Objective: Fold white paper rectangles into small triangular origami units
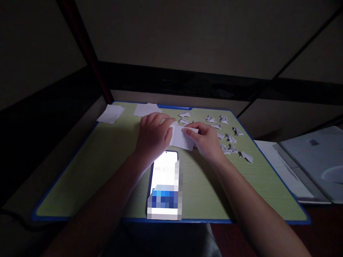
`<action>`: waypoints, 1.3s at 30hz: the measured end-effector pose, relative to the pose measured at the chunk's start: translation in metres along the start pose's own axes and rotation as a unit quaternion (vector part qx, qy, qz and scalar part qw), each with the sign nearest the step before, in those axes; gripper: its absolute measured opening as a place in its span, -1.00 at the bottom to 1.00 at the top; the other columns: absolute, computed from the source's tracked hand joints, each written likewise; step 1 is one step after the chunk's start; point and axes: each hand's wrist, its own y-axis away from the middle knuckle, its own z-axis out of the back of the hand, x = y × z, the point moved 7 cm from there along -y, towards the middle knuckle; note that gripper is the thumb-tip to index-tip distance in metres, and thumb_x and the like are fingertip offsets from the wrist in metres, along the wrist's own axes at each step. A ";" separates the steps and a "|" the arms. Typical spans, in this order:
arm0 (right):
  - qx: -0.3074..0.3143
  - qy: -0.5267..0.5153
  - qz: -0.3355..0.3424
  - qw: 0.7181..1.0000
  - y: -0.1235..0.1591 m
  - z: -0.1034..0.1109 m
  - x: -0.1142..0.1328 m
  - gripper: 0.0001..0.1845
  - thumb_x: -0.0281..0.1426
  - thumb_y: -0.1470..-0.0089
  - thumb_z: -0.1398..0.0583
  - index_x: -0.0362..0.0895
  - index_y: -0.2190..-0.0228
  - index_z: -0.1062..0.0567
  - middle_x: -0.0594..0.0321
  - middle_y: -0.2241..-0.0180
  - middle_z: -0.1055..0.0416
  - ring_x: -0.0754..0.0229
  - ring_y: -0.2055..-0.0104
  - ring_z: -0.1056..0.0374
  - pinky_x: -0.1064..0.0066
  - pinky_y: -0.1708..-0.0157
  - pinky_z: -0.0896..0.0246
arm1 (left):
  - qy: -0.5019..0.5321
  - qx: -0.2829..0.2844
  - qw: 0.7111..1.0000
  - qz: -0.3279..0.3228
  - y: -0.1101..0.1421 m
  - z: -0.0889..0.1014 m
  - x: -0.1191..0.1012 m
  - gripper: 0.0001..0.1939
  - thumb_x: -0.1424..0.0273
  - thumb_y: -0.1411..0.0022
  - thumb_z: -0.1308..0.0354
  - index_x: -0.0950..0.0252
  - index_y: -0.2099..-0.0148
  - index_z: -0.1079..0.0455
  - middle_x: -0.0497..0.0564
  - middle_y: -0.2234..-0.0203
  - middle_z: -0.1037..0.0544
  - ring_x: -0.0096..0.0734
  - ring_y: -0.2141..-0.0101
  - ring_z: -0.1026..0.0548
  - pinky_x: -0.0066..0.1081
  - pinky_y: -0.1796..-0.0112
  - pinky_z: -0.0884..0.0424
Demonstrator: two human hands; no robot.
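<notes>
1. The paper sheet (182, 138) lies on the green surface (102, 167) between both hands, just beyond the lit phone (164, 180). It looks thin, light and limp; it should crease readily and tear if tugged, so it is best taken at an edge or corner and pressed flat where a fold goes.
2. The left hand (154, 135) rests over the sheet's left edge, fingers curled close and pinching or pressing that edge down.
3. The right hand (206, 139) holds the sheet's upper right edge, thumb and fingertips closed narrowly on it.
4. Small folded paper pieces (230, 140) lie scattered to the right of the hands; two flat paper pieces (111, 113) sit near the far left edge.
5. Beyond the surface's right edge lies a pale folder-like item (313, 163); the dim light hides what it is.
</notes>
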 end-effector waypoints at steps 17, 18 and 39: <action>0.024 0.059 0.047 0.997 0.003 -0.008 -0.004 -0.78 -0.25 0.08 -0.32 -0.12 0.38 -0.66 0.20 0.40 -0.61 0.22 0.46 -0.36 0.38 0.46 -0.17 | 0.057 0.060 0.995 0.060 0.005 -0.025 0.018 -0.84 0.44 -0.24 -0.09 0.28 0.27 -0.52 0.09 0.35 -0.62 -0.17 0.29 -0.53 -0.17 0.19 -0.32; 0.024 0.065 0.053 0.996 0.005 -0.009 -0.002 -0.78 -0.26 0.06 -0.32 -0.11 0.37 -0.67 0.21 0.39 -0.61 0.21 0.46 -0.37 0.37 0.46 -0.18 | 0.077 0.060 0.993 0.069 0.005 -0.025 0.019 -0.84 0.45 -0.23 -0.09 0.29 0.29 -0.51 0.09 0.35 -0.62 -0.20 0.31 -0.53 -0.20 0.21 -0.34; 0.011 0.203 0.338 0.919 0.043 -0.018 0.060 -0.66 -0.46 -0.12 -0.19 0.08 0.13 -0.63 0.25 0.12 -0.61 0.04 0.07 -0.50 0.07 0.03 -0.37 | 0.239 -0.042 0.961 0.131 -0.003 0.007 0.018 -0.84 0.42 -0.15 -0.08 0.29 0.36 -0.50 0.00 0.42 -0.63 -0.40 0.42 -0.52 -0.39 0.32 -0.41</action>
